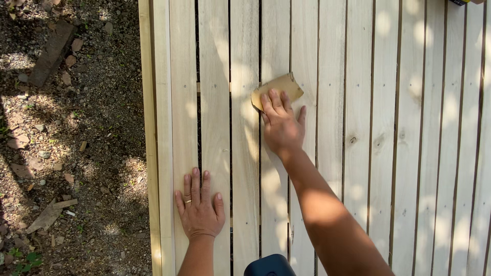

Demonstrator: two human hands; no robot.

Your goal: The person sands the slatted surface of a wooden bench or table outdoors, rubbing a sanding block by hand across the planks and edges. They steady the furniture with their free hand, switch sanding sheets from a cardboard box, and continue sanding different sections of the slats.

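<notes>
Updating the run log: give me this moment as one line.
right hand: fingers pressing tan sandpaper sheet on pale wooden slat panel | left hand: flat on panel, near its left edge | ground: gravel, debris

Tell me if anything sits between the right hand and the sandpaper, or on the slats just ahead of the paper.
Nothing visible. The right hand lies directly on the sandpaper, fingers pressing it flat to the wooden slats. The boards beyond the paper show only knots and nail heads. The left hand rests flat nearer the panel's edge, well apart.
</notes>
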